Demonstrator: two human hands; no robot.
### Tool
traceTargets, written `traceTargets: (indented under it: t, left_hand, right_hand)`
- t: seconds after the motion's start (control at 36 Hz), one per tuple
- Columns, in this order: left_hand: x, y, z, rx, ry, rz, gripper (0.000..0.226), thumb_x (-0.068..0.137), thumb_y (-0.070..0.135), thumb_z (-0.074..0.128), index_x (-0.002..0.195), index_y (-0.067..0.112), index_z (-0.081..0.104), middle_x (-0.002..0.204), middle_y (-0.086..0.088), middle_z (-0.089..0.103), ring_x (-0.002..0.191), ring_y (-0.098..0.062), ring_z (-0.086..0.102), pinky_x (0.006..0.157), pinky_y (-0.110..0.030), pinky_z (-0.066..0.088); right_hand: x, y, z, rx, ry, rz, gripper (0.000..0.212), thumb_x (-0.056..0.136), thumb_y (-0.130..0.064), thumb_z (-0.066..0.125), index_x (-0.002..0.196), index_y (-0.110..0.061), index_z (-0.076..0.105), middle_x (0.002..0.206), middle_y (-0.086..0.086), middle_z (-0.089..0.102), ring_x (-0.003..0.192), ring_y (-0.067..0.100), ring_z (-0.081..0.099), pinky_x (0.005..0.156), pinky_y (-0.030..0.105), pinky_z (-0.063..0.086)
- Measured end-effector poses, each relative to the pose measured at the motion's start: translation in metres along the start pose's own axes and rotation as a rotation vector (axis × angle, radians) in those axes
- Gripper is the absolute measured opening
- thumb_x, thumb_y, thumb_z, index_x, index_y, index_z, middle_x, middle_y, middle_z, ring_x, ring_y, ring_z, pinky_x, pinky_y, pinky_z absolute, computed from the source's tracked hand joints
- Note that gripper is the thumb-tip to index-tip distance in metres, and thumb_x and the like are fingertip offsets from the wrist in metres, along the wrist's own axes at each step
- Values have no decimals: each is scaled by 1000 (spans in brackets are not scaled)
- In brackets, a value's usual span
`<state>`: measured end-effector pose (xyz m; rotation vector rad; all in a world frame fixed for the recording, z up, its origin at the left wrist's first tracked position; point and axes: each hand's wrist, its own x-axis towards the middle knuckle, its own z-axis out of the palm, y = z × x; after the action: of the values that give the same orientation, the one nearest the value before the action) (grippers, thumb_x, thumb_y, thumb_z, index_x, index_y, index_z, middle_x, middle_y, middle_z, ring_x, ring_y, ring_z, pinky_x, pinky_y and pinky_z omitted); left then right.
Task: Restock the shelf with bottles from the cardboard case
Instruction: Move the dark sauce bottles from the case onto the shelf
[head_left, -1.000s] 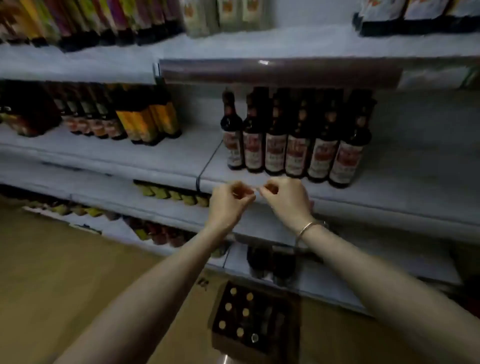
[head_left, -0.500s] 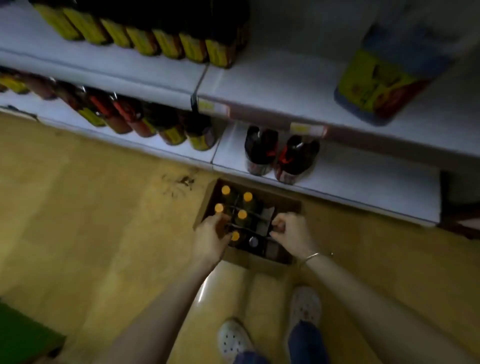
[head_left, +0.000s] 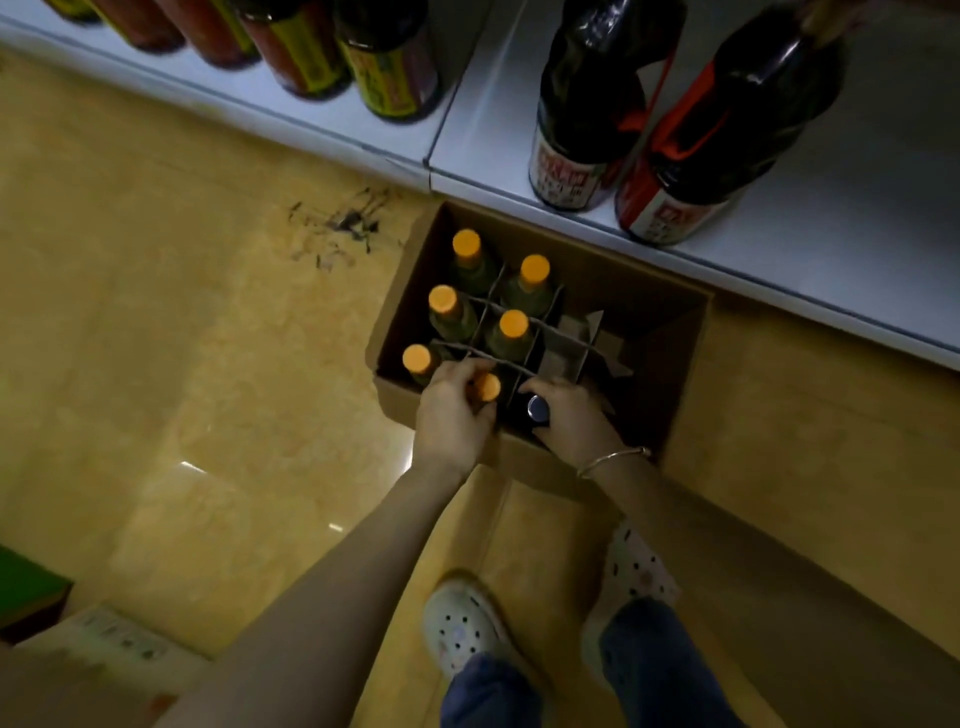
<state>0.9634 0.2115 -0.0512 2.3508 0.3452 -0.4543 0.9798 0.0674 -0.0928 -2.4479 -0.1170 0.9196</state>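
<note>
Bare forearms, thin metal bangle (head_left: 613, 460) on right wrist, blue jeans (head_left: 587, 686), white perforated clogs (head_left: 462, 629).

We see the cardboard case (head_left: 670, 358) open on the floor, just in front of the lowest shelf (head_left: 831, 228). Cardboard dividers (head_left: 563, 345) split it into cells. Six orange-capped bottles (head_left: 514, 325) stand upright in its left and middle cells; the nearest of them (head_left: 487, 387) is gripped at the neck. Beside it stands a dark-capped bottle (head_left: 538, 409), also gripped near its top. The cells on the right look empty, though the shadow there hides their depths. On the shelf above the case stand two large dark bottles (head_left: 587, 109) with red-and-white labels, touching each other near the shelf's front edge.
</note>
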Motion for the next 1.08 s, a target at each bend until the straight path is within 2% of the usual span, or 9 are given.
traceTargets:
  t: [0.14, 0.42, 0.56, 0.69, 0.78, 0.86, 0.97, 1.03, 1.08]
  left_hand:
    - [12, -1, 7, 13, -30, -4, 38, 82, 2, 65, 117, 16, 64, 125, -2, 54, 115, -15, 51, 90, -9, 27]
    - [7, 12, 4, 57, -95, 22, 46, 81, 1, 65, 124, 20, 59, 132, 1, 48, 122, -14, 47, 93, -10, 25]
    - [-4, 27, -5, 66, -133, 61, 52, 78, 1, 68, 125, 20, 58, 131, 2, 47, 124, -14, 45, 97, -13, 27]
    - [-15, 47, -21, 45, -223, 138, 63, 75, 8, 73, 133, 19, 50, 135, 0, 48, 129, -14, 41, 102, -14, 23]
    - [-21, 61, -30, 31, -279, 165, 77, 72, 12, 77, 140, 21, 41, 141, -1, 44, 134, -15, 36, 109, -18, 21]
    - [-26, 79, -36, -21, -282, 141, 91, 66, 13, 82, 144, 23, 35, 145, 1, 41, 136, -16, 33, 116, -32, 26]
    - [-31, 98, -45, -127, -187, 108, 86, 63, 12, 84, 137, 24, 42, 135, 5, 49, 127, -12, 42, 101, -19, 29]
    - [-34, 106, -52, -164, -147, 115, 81, 61, 13, 85, 131, 24, 45, 126, 5, 55, 119, -10, 49, 95, -19, 37]
    - [-38, 114, -62, -162, -118, 132, 76, 60, 16, 86, 125, 23, 48, 115, 7, 58, 109, -9, 55, 87, -20, 45]
  right_hand:
    - [12, 4, 4, 29, 23, 34, 37, 82, 5, 61, 117, -8, 64, 121, 11, 62, 113, 25, 57, 95, 30, 43]
    - [-16, 7, -17, 79, 2, 32, 44, 83, -4, 66, 126, -12, 59, 123, 9, 61, 117, 20, 56, 99, 30, 46]
    - [-37, 1, -46, 170, 87, -5, 42, 78, -11, 73, 119, -12, 63, 113, 6, 66, 106, 12, 60, 88, 15, 44]
    - [-56, -16, -91, 221, 175, -78, 25, 73, -19, 78, 96, -17, 69, 89, -6, 68, 73, -14, 54, 67, -4, 38]
    - [-67, -31, -126, 203, 208, -117, 21, 70, -25, 79, 86, -13, 71, 82, -5, 69, 75, -1, 60, 68, 5, 41]
    - [-79, -49, -163, 223, 244, -137, 20, 68, -25, 78, 79, -11, 70, 68, -4, 67, 64, 4, 62, 56, 7, 43]
    - [-94, -69, -203, 322, 231, -173, 18, 66, -18, 78, 74, -7, 66, 53, -4, 61, 45, 4, 60, 44, 18, 49]
    - [-102, -77, -219, 353, 220, -188, 16, 66, -15, 78, 72, -7, 65, 52, -2, 61, 43, 5, 60, 45, 24, 53]
    - [-108, -84, -230, 370, 213, -200, 15, 66, -12, 78, 68, -9, 63, 48, -4, 59, 40, 5, 58, 46, 25, 52]
